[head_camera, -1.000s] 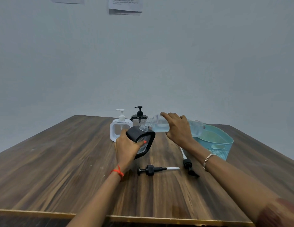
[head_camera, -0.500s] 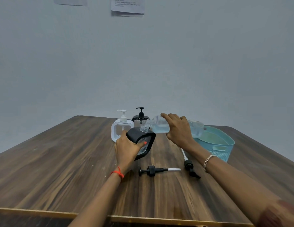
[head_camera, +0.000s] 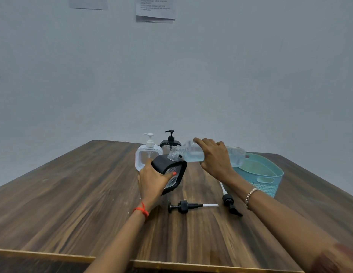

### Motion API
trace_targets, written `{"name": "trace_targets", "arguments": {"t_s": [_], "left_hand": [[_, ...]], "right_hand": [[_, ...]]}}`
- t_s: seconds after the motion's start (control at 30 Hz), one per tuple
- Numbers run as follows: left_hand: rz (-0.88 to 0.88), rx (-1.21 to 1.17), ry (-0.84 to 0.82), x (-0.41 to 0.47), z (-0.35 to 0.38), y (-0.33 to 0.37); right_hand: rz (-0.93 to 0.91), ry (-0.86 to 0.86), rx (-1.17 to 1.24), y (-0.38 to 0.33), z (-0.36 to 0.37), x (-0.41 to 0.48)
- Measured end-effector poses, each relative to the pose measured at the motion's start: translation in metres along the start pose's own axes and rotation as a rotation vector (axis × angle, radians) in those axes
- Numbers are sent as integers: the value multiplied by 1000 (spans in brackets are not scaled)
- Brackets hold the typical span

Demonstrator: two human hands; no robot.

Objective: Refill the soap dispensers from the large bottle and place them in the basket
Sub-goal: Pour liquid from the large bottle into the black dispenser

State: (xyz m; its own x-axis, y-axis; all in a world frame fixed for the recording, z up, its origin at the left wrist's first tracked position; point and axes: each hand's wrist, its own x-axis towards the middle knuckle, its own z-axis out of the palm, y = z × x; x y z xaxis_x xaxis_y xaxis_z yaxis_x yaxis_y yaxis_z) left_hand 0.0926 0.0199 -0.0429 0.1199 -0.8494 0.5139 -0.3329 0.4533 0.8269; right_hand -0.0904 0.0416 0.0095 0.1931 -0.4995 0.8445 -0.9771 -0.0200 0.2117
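While the left hand [head_camera: 152, 179] curls fingers and thumb round the tilted black dispenser [head_camera: 172, 170] near the middle of the table [head_camera: 73, 194], I see the right hand [head_camera: 215, 160] wrapped over the large bottle [head_camera: 191, 153]; it lies nearly level, mouth at the dispenser's open neck, pale liquid inside; the teal basket [head_camera: 270, 182] stands just right of it; a white dispenser [head_camera: 144, 154] and a second black dispenser [head_camera: 170, 143] stand upright behind; a loose pump [head_camera: 184, 206] and a second pump [head_camera: 229, 203] lie nearer me.
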Motion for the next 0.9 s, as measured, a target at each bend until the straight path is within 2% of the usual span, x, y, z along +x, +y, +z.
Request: {"name": "trace_targets", "arguments": {"t_s": [0.2,0.37,0.57,0.77,0.9], "left_hand": [[3,2,5,1,0,0],[16,-19,-15,2,0,-3],[-42,-153,-85,11,2,-13],[-86,-264,-142,21,0,-21],[-136,-295,-181,31,-1,-30]], "right_hand": [[3,0,16,0,1,0],[64,-59,138,-3,0,2],[330,-156,588,-3,-3,9],[696,-251,1001,9,12,7],[790,-286,1185,12,31,-1]]}}
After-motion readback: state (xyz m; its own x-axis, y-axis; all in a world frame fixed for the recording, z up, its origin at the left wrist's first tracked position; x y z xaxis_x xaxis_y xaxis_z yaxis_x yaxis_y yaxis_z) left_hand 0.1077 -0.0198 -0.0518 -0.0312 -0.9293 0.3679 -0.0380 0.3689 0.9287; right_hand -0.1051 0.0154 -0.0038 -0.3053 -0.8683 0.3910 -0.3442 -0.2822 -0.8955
